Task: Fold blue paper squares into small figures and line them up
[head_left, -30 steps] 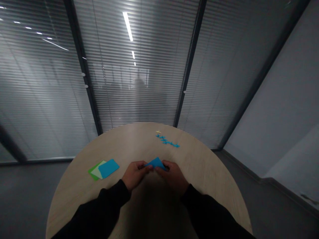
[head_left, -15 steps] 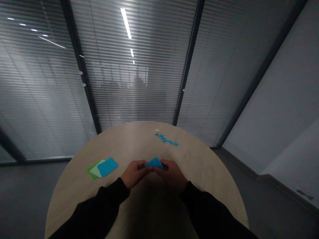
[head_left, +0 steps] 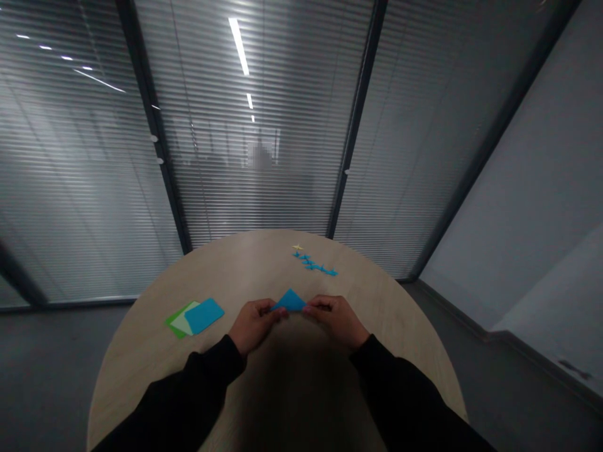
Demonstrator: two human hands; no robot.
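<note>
A blue paper piece folded into a triangle is pinched between both hands above the round wooden table. My left hand grips its left corner, and my right hand holds its right corner. Part of the paper is hidden by my fingers. To the left of my left hand lies a small stack of paper sheets, with a blue sheet on top of a pale sheet and a green sheet.
Near the table's far edge lies a row of small blue folded paper pieces, with a tiny pale yellow star-shaped piece at its end. Glass partitions with blinds stand behind the table, and a grey floor surrounds it.
My right hand has moved rightward, away from my left hand. The blue paper triangle now sits slightly higher and looks narrower between my fingers.
</note>
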